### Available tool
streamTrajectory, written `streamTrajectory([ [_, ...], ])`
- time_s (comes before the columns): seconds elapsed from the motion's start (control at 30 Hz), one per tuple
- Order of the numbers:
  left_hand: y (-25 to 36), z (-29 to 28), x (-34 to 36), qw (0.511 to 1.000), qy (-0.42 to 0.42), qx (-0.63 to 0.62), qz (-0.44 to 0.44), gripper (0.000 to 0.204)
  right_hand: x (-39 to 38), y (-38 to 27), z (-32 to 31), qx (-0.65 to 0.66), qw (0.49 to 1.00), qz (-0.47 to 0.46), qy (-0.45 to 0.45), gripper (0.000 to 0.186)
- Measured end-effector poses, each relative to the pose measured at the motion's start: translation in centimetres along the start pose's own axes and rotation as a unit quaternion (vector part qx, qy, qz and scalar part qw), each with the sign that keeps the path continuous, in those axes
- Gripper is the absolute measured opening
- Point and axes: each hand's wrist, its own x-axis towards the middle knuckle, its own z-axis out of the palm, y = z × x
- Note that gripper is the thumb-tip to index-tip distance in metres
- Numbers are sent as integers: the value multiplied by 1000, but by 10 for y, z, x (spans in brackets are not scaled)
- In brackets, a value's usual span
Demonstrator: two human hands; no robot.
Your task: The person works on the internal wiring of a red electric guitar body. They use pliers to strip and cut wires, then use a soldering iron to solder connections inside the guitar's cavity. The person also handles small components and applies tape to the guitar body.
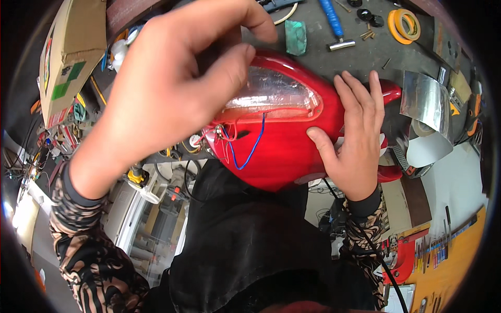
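Observation:
A glossy red body with pointed horns, which looks like an electric guitar body [276, 151], lies at the bench's near edge, partly over my lap. Its recess is lined with silver foil [282, 88]. From the recess a blue wire [255, 147] loops toward a cluster of thin red wires and a small metal part [219, 131] at the left end. My left hand [177, 68] hovers above that end, fingers curved, thumb and forefinger apart with nothing visible between them; it hides part of the body. My right hand [352, 135] rests with spread fingers on the body's right side.
Beyond the body lie a blue-handled hammer [333, 23], a green block [296, 38], yellow tape rolls [404, 26] and loose screws [368, 34]. A cardboard box [73, 57] stands far left. A bent silver sheet [425, 101] is at right. A black cable [386, 266] hangs by my right arm.

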Motion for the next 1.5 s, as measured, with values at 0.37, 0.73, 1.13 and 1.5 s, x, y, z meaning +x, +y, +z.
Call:
streamTrajectory([
  [0.37, -34, 70, 29, 877, 80, 368, 298, 73, 0, -4, -2, -8, 1000, 7, 5, 81],
  [0.73, -28, 103, 38, 844, 116, 444, 279, 39, 0, -4, 1, -7, 1000, -4, 11, 82],
  [1.13, -27, 93, 35, 847, 99, 450, 266, 40, -4, -3, 3, -8, 1000, -9, 24, 81],
  [1.5, -33, 91, 38, 827, 109, 478, 274, 38, -4, -2, 4, -13, 1000, -11, 23, 81],
])
